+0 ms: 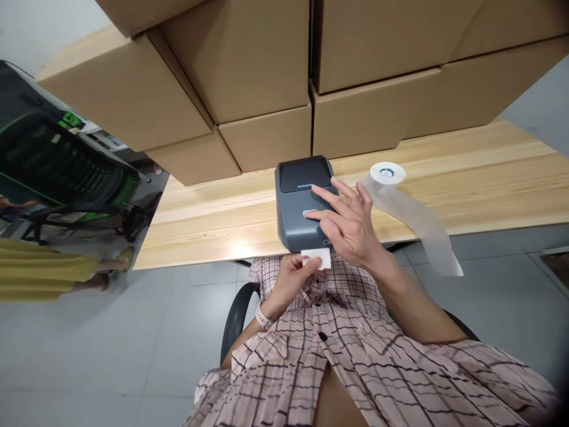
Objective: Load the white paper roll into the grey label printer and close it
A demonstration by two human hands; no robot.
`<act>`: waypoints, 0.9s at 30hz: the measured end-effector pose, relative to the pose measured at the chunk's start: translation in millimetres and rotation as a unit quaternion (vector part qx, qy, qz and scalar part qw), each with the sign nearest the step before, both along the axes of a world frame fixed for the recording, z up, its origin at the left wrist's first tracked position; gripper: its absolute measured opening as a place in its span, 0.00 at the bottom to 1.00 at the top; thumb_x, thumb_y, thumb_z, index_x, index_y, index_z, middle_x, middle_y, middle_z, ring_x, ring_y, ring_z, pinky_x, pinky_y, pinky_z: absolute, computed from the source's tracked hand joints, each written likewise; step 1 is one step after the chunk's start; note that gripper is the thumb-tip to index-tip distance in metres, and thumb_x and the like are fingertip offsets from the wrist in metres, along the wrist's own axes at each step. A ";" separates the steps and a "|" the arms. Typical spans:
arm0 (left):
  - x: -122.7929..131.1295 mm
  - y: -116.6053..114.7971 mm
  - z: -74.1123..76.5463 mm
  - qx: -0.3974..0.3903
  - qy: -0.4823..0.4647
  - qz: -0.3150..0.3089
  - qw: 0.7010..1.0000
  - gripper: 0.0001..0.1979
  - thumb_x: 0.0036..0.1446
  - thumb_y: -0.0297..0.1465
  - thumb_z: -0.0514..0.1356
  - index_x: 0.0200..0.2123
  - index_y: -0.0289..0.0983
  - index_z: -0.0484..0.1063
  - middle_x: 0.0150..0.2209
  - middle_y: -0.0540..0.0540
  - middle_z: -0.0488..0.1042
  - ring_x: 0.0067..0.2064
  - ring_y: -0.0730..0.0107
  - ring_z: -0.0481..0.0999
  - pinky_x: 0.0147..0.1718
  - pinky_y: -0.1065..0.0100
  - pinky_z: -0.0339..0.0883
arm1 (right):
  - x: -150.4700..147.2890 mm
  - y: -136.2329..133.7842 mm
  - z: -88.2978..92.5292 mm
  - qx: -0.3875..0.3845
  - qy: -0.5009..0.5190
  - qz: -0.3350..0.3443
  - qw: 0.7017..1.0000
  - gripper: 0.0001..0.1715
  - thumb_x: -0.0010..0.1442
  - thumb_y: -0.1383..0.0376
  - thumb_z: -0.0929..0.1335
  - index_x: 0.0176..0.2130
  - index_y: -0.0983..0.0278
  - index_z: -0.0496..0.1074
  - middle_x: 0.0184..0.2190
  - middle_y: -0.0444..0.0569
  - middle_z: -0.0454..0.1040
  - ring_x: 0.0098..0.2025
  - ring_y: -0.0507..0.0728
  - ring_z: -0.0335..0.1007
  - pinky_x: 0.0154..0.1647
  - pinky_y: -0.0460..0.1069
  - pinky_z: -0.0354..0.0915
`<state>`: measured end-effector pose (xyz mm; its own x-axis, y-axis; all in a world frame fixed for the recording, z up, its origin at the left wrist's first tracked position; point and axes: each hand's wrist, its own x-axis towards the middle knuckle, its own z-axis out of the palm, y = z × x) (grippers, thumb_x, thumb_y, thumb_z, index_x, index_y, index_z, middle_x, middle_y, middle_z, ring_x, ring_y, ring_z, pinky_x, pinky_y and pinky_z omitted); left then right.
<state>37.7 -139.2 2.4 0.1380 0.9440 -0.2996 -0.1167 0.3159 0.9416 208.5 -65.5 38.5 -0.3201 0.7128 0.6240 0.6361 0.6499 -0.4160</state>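
A dark grey label printer (293, 222) sits at the table's front edge, its lid closed. From its front slot a white label (316, 257) sticks out. My left hand (297, 274) pinches that label between thumb and fingers, just below the printer. Over the printer's right side is my right hand (349, 225), fingers spread. Its index fingertip rests on the light button (310, 213) on top of the printer. Right of this hand stands a roll of white labels (387, 173), with a long loose strip (422, 225) hanging over the table edge.
Brown cardboard boxes (267, 136) are stacked along the back of the wooden table (213, 222). At the left are a black-and-green mesh chair (57, 160) and another person's yellow clothing (44, 270) and feet. A black chair armrest (237, 317) is beside my left arm.
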 end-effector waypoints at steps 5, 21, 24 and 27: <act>-29.0 0.2 0.1 0.078 0.064 0.035 0.994 0.31 0.63 0.54 0.63 0.17 0.37 0.73 0.19 0.49 0.73 0.24 0.73 0.70 0.30 0.68 0.66 | -2.2 1.7 5.3 -0.040 -0.013 0.012 0.999 0.22 0.76 0.63 0.59 0.47 0.55 0.82 0.67 0.44 0.74 0.79 0.66 0.51 0.79 0.75 0.34; -39.7 67.8 39.7 0.360 0.166 0.171 0.902 0.28 0.75 0.51 0.47 0.66 0.47 0.73 0.70 0.46 0.72 0.74 0.57 0.65 0.76 0.47 0.54 | 17.0 36.2 -18.5 -0.063 0.249 0.073 0.964 0.40 0.75 0.41 0.48 0.78 0.46 0.47 0.79 0.44 0.51 0.81 0.65 0.46 0.80 0.69 0.49; -49.5 101.4 47.1 0.370 0.166 0.189 0.894 0.24 0.73 0.49 0.53 0.60 0.46 0.78 0.63 0.44 0.78 0.69 0.56 0.72 0.74 0.47 0.55 | 10.8 63.6 12.5 -0.040 0.225 0.041 0.973 0.41 0.75 0.39 0.49 0.78 0.48 0.47 0.79 0.45 0.51 0.81 0.67 0.43 0.81 0.70 0.45; -55.2 131.6 37.7 0.341 0.138 0.182 0.912 0.21 0.66 0.45 0.64 0.58 0.43 0.78 0.63 0.41 0.78 0.67 0.54 0.73 0.70 0.48 0.61 | -2.4 96.9 37.3 -0.007 0.226 0.000 0.974 0.42 0.74 0.38 0.50 0.78 0.51 0.45 0.79 0.47 0.51 0.81 0.64 0.44 0.82 0.69 0.45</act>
<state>-17.5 -7.6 40.1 -0.2139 0.8919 0.3985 0.1734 -0.3668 0.9140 206.1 31.4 75.7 -0.0152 0.7219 0.6919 0.3864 0.6424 -0.6618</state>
